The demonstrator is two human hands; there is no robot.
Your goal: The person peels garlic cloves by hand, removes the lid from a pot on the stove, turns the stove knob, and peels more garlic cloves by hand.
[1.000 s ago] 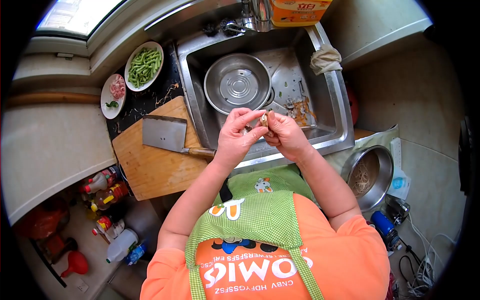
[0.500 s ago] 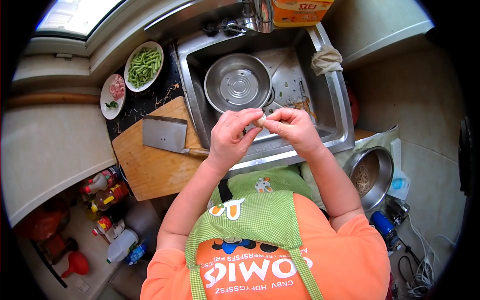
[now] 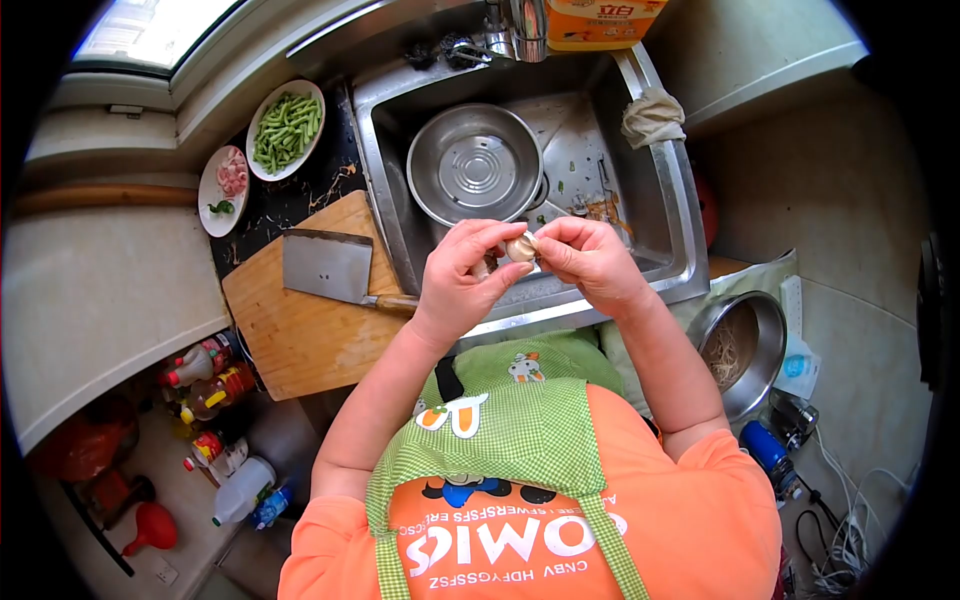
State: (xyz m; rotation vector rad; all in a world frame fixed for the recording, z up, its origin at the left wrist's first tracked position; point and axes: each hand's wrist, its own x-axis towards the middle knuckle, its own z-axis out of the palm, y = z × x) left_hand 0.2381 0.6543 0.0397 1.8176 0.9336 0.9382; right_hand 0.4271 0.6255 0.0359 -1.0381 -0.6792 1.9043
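Over the near edge of the sink, my left hand (image 3: 462, 278) grips a pale garlic bulb (image 3: 521, 247) between thumb and fingers. My right hand (image 3: 592, 262) meets it from the other side, thumb and forefinger pinched at the garlic's edge. What lies within that pinch is too small to make out. Beyond both hands a round steel basin (image 3: 476, 165) rests in the sink. To the left of my left hand, a cleaver (image 3: 328, 266) lies flat on a wooden cutting board (image 3: 290, 335), its handle end near my wrist.
The steel sink (image 3: 690, 225) holds food scraps, and a cloth (image 3: 653, 118) hangs over its right rim. At the left stand a plate of cut green beans (image 3: 287, 133) and a plate with sliced meat (image 3: 232, 175). A steel pot (image 3: 750, 350) sits at the right.
The garlic has turned and shows more of its surface between my hands. My right-hand fingers have shifted slightly on its edge. The cleaver and basin stay in place.
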